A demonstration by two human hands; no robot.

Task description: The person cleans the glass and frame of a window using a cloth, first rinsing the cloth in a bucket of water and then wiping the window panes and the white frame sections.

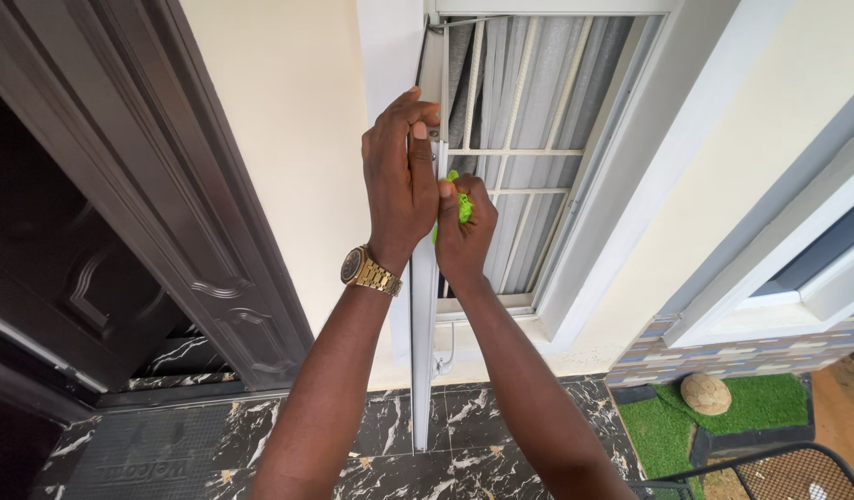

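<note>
While the bright green cloth point(463, 206) sits bunched inside the clenched right hand point(464, 227), pressed against a slim white window frame edge point(424, 315), the left hand point(401, 181) grips that edge just above. Behind stand pale metal bars point(517, 153), grey pleated curtains point(547, 83) and glossy black marble floor point(464, 417).

Window bars point(524, 153) (2 crossbars) block passage inward.

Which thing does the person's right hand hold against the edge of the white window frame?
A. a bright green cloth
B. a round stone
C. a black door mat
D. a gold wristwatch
A: the right hand is closed on a bright green cloth pressed to the white window frame, while the left hand grips the frame just above.
</note>
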